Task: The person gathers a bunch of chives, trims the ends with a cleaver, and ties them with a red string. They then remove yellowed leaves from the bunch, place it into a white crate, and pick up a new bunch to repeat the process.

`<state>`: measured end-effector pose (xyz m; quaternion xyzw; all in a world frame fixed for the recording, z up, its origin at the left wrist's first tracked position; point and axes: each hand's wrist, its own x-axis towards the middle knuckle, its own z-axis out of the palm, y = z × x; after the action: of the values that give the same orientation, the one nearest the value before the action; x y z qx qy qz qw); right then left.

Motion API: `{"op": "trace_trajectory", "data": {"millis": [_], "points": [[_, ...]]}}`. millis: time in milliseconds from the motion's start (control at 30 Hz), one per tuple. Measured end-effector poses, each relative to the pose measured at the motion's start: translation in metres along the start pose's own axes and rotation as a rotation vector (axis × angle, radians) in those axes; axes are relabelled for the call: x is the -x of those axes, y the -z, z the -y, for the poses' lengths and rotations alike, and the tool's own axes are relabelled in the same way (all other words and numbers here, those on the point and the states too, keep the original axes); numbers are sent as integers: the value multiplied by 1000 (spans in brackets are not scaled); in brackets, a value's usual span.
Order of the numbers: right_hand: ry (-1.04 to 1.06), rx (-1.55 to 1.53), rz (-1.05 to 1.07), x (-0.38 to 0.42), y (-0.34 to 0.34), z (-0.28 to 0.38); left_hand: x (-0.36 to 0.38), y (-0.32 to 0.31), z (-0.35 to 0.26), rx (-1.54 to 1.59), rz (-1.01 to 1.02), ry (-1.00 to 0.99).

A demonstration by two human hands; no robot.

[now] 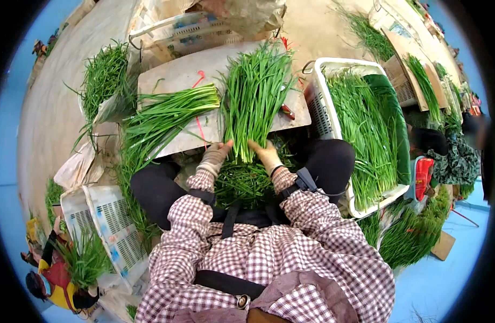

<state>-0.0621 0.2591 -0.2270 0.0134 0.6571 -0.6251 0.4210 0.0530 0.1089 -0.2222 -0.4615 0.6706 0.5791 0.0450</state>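
Observation:
A thick bunch of garlic chives [255,97] lies lengthwise on a pale board, its pale stem ends toward me. My left hand [217,154], in a worn glove, is at the left side of those ends. From the right side my right hand [267,156] presses in, so the stems sit between both hands. Some fingers are hidden by the stems. A second bunch of chives [175,110] rests across the board on the left, beside red ties [199,129]. Close to the main bunch's right edge is a knife with a reddish handle [287,111].
Right of my knee stands a white crate [339,134] packed with chives. Loose trimmings [242,185] lie between my legs. A sack of greens [105,81] stands far left, near an empty-looking crate [115,226]. Another person [59,269] is at lower left.

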Motion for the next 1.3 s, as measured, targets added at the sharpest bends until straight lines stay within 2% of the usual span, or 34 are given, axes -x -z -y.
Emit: {"op": "trace_trajectory", "data": {"millis": [67, 100, 133, 167, 200, 267, 300, 333, 433, 467, 533, 600, 667, 733, 767, 800, 867, 900, 933, 1000, 1067, 1100, 1133, 1200, 1233, 1267, 1300], "points": [[108, 8, 123, -2, -5, -11, -24, -24, -4, -23, 44, -18], [121, 15, 116, 1, -5, -9, -24, -40, -10, 26, 3, -39], [180, 148, 53, 1, -6, -6, -25, -54, -17, 77, -40, -58], [232, 281, -8, 2, -7, -3, -30, -61, -26, -80, -51, 92], [329, 338, -69, 7, -4, 1, -28, -67, -27, 12, -66, 14], [271, -186, 17, 8, 2, -2, -19, -78, -27, 126, -195, -33], [272, -265, -33, 16, 0, 4, -19, -82, -21, 284, -206, -87], [238, -226, -79, 6, 9, -8, -29, -89, -4, 286, -201, -87], [-83, -363, -159, -2, 16, -26, -92, -117, 71, 851, 85, -23], [27, -87, -156, -5, 20, -40, -87, -116, 74, 876, 94, 32], [-128, -582, 3, -21, 27, -48, -53, -99, 42, 909, 102, 90], [-135, -591, -9, -26, 32, -59, -21, -80, 8, 956, 129, 195], [-140, -590, -11, -27, 31, -55, -27, -77, 16, 1051, 227, 164], [-100, -301, -169, -10, 20, -37, -30, -78, 27, 964, 212, 113], [-90, -204, -213, -1, 14, -23, -14, -70, 10, 848, 158, 142], [-92, -203, -212, -12, 24, -35, -13, -71, 13, 821, 153, 44], [10, 125, -245, -37, 48, -64, -15, -74, 17, 794, 145, 28], [61, 194, -195, 20, 29, 7, -16, -77, 20, 795, 140, 37], [269, 253, -228, -6, 56, -23, -18, -79, 25, 806, 139, 52], [485, 595, -552, 3, 64, 1, -23, -83, 34, 832, 131, 76], [820, 653, -638, 25, 39, 50, -28, -88, 43, 865, 123, 96], [741, 532, -496, 27, 24, 71, -30, -91, 48, 888, 119, 108], [790, 580, -351, 16, 13, 83, -33, -94, 53, 912, 115, 123], [681, 555, -102, -11, -24, 104, -41, -103, 66, 961, 102, 152], [583, 656, -62, -32, -38, 111, -43, -108, 72, 995, 95, 171], [582, 744, -73, -62, -48, 109, -47, -114, 78, 1021, 87, 190], [501, 961, -136, -81, -61, 118, -51, -121, 83, 1046, 77, 203]]}}
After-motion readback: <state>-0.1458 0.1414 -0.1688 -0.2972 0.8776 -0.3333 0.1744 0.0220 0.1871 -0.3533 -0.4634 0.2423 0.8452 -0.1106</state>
